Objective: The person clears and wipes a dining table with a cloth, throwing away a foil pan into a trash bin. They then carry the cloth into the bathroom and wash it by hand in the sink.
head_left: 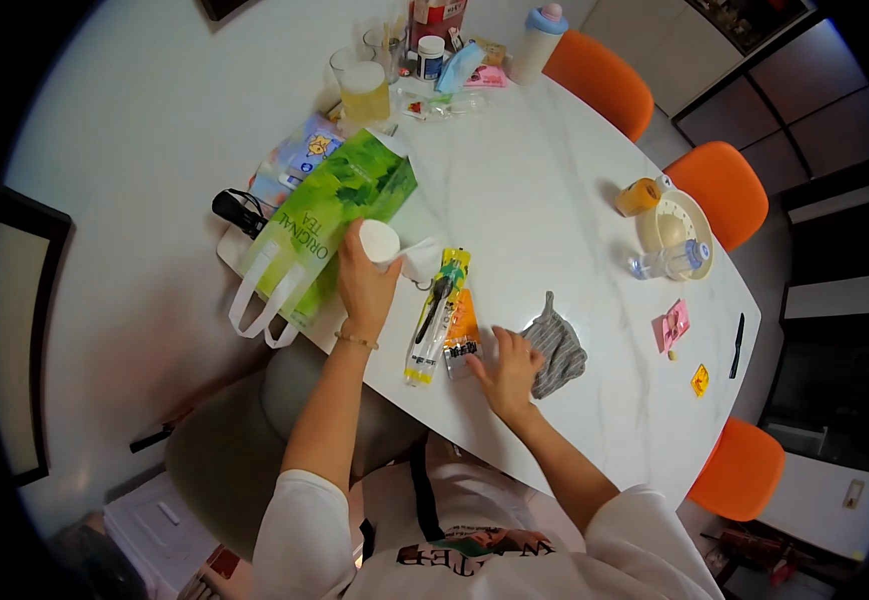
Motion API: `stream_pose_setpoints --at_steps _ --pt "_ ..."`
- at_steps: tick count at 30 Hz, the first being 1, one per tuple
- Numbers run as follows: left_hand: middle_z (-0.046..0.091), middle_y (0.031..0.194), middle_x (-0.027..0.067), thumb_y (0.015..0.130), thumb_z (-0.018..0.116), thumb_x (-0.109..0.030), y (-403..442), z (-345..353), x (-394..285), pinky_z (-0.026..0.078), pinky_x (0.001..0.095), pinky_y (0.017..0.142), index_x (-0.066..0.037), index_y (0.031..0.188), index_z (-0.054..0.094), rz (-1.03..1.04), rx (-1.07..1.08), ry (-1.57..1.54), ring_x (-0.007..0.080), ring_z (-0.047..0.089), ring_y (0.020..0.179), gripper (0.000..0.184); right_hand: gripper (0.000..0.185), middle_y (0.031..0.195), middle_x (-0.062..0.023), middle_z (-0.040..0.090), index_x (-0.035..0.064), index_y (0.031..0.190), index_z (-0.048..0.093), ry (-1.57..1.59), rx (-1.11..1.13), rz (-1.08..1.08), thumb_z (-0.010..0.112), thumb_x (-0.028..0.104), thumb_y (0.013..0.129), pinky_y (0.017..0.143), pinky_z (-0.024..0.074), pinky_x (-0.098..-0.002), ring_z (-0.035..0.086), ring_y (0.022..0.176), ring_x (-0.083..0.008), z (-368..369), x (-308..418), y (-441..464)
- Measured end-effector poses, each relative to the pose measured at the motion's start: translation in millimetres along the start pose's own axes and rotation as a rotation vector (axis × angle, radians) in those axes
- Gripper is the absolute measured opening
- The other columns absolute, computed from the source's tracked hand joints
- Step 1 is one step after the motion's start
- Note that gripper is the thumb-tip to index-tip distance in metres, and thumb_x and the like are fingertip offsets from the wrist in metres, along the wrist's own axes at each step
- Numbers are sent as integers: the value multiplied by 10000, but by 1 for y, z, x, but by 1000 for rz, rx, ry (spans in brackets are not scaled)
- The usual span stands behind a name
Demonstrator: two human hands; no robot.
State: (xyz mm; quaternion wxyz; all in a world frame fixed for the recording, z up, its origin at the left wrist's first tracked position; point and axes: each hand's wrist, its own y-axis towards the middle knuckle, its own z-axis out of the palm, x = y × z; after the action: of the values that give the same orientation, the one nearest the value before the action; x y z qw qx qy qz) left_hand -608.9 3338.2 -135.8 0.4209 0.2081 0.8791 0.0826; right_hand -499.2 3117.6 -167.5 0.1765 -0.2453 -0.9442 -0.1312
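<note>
Your left hand (367,280) is curled around a white round thing (380,241), right by the green ORIGINAL TEA bag (349,185). Your right hand (511,377) is open with fingers spread, next to the gray striped cloth (558,355); I can't tell if they touch. Between your hands, a long see-through packet (434,325) and an orange pouch (463,325) lie on the white table (544,240).

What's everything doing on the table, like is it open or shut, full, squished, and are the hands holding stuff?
Left hand: gripping the white roll.
White roll: held, loose end hanging out.
Right hand: open, holding nothing.
Striped cloth: bunched up.
Yellow packet: lying down; sealed or not, can't tell.
Glass container: partly full of yellowish liquid.
Tall white bottle: lid on.
Clear bottle: capped.
</note>
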Motion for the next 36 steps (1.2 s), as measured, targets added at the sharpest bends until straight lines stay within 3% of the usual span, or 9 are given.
stream_pose_setpoints --at_steps 7,10,15,22,25,28,31,33,36 --pt "466 1218 198 619 780 -91 17 6 3 400 412 926 -53 1290 317 -82 -62 12 369 452 1120 816 736 1019 -112 502 43 1118 447 -26 18 415 798 375 564 818 296 -450 479 976 -277 35 49 47" --pt "433 1261 207 600 792 -72 11 4 3 386 406 955 -47 1309 284 -48 -78 -3 369 430 1157 872 705 1032 -114 506 49 1114 447 25 111 472 801 314 566 826 292 -461 490 983 -274 34 43 53" --pt "376 1318 223 578 806 -53 0 -3 4 356 403 1002 -24 1343 215 -81 -36 -80 377 399 1195 967 528 923 -138 549 48 1035 494 169 33 410 770 213 618 733 419 -430 547 843 -318 48 11 68" --pt "378 1304 231 580 800 -35 -13 -18 1 381 401 979 -27 1352 202 -63 12 -167 367 417 1184 977 575 974 -137 557 40 1119 478 356 -83 457 757 206 645 787 417 -415 543 920 -320 40 -4 135" --pt "443 1199 208 607 781 -33 -22 -36 7 424 386 914 -21 1320 262 -219 140 -102 337 491 1078 882 571 1089 -161 524 48 1164 472 279 -178 399 729 219 684 885 355 -459 478 1057 -322 27 -4 133" --pt "501 1035 154 669 736 -48 -29 -53 21 452 375 813 -16 1249 356 -180 70 -37 288 534 929 694 522 1216 -155 471 55 1161 486 262 -211 219 703 212 713 915 335 -473 443 1124 -339 9 -31 99" --pt "529 894 104 740 656 -60 -50 -60 34 447 377 722 -31 1117 481 -22 -10 -21 250 532 813 416 530 1361 -160 363 69 1247 452 -15 -127 190 605 291 791 1019 204 -504 284 1281 -352 -12 -64 49" --pt "536 922 114 741 645 -68 -80 -46 35 453 378 749 -41 1085 514 34 149 -28 266 543 847 369 650 1436 -170 258 98 1360 348 -136 97 257 531 407 818 1057 79 -542 139 1348 -372 -13 -75 13" --pt "536 1013 137 750 632 -93 -102 -9 12 459 374 804 -44 1073 534 249 315 -89 297 549 928 341 746 1462 -174 195 118 1402 278 -196 226 45 527 460 787 1054 65 -565 116 1351 -393 -5 -65 -25"
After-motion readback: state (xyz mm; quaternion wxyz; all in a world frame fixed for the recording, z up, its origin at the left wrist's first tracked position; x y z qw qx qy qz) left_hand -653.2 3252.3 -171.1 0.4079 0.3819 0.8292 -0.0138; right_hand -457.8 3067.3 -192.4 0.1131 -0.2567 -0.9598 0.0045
